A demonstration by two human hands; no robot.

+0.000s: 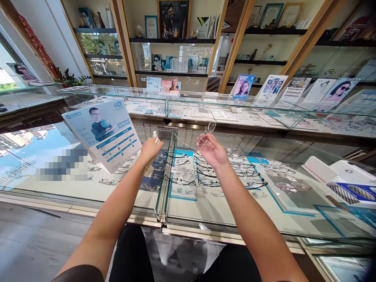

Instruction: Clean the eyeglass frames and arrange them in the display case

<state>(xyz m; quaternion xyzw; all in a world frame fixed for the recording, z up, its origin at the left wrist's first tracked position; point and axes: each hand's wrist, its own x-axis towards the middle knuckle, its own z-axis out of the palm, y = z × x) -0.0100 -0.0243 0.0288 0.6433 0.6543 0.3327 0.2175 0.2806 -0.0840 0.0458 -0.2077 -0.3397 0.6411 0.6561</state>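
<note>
Above the glass counter, my right hand [216,152] is closed on a pair of thin-rimmed eyeglasses [202,141]. One lens is close to the fingers, the other sticks up beyond them, and a thin temple arm reaches out to the left. My left hand [151,150] is closed round a small white bottle [155,134]; only its top shows above the fingers, the rest being hidden in the hand. Under the glass, below my hands, several dark-framed eyeglasses [232,172] lie in rows.
A blue and white sign [105,131] stands on the counter at my left. An open white box [349,172] sits at the right. Beyond runs a second glass showcase [188,98] with several poster cards [243,87]. Shelves with framed pictures line the back wall.
</note>
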